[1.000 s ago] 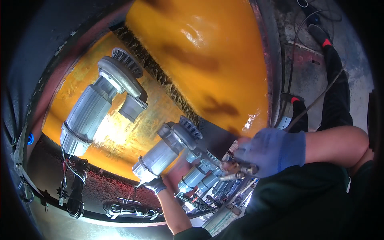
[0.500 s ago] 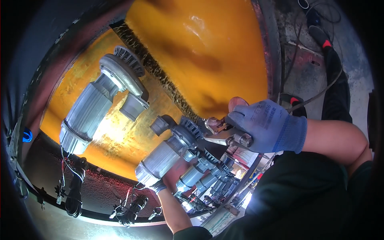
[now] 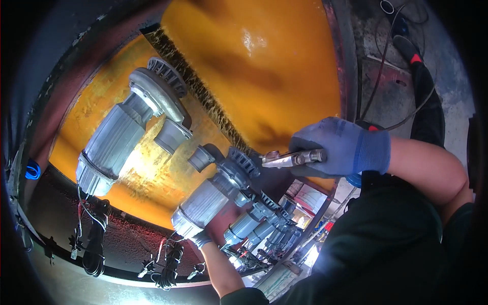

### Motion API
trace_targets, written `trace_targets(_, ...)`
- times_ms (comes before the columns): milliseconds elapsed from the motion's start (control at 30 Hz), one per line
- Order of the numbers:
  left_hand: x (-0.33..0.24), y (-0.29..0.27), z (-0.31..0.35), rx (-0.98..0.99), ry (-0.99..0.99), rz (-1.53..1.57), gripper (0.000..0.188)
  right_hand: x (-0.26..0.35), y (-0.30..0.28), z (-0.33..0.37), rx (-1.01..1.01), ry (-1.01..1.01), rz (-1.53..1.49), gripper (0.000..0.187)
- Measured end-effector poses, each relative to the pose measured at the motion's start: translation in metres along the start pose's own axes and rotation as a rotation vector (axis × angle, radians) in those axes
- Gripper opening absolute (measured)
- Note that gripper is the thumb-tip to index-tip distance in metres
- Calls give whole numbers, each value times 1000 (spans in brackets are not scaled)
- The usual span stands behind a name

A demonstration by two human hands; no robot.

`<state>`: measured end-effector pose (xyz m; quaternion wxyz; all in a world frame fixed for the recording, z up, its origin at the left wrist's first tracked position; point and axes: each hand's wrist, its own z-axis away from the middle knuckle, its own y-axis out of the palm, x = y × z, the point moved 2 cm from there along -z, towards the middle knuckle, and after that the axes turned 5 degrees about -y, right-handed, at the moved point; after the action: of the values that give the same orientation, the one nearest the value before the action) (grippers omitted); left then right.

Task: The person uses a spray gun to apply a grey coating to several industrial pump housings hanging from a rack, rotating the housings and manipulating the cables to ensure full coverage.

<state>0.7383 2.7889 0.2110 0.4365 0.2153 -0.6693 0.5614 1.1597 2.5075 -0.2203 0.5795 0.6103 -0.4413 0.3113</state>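
My gloved right hand (image 3: 338,147) is closed around a metal spray gun (image 3: 292,158). The gun's front end points left, toward a grey blower motor (image 3: 203,201) with a finned wheel housing at its upper end. At the lower end of that motor my gloved left hand (image 3: 201,239) touches it; its fingers are hidden by the motor. A larger-looking blower motor (image 3: 114,140) is tilted the same way to the left, with its outlet toward the right. The gun's handle is mostly hidden by my right hand.
More blower motors (image 3: 259,223) are crowded at the lower right. Bundled black cables (image 3: 95,241) hang along the curved lower edge. Behind stands an orange-yellow panel (image 3: 264,66) with a dark bristly strip (image 3: 203,99). A hose (image 3: 414,113) and a person's leg (image 3: 427,107) are at the right.
My right hand and the spray gun have turned and shifted a little upward, so the gun shows more side-on. My left hand stays at the motor's end.
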Motion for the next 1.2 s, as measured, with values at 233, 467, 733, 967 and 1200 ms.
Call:
trace_targets(233, -19, -20, 53, -73, -279, 925, 78, -5, 3, -16, 112, 128, 18, 37)
trace_targets(467, -31, -20, 34, -160, -841, 1712, 56, -9, 19, -13, 117, 126, 72, 38)
trace_targets(733, 25, 20, 45, 41, -608, 1781, 47, -19, 31, -9, -80, 109, 9, 34)
trace_targets(967, -8, -2, 45, 151, -554, 1634, 62, -32, 46, -11, -82, 246, -27, 38)
trace_targets(1200, -29, -23, 43, 121, -83, 1108, 71, -23, 37, -6, -37, 331, -343, 36)
